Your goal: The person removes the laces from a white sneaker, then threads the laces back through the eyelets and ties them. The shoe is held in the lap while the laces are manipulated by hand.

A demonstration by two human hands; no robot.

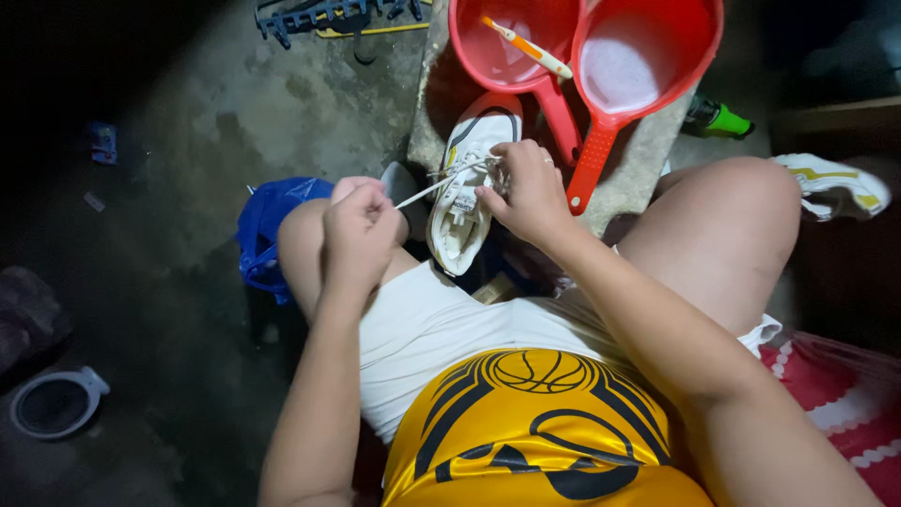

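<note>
A white sneaker lies between my knees, toe pointing away, resting against a concrete block. My left hand is closed on the end of the white shoelace and holds it taut to the left. Over the sneaker's eyelets, my right hand pinches the lace where it enters the shoe.
Two red plastic dippers stand on the block, one holding a toothbrush, the other soapy water. A second white sneaker lies at right, with a green bottle beyond it. A blue plastic bag and a grey bowl sit on the wet concrete floor at left.
</note>
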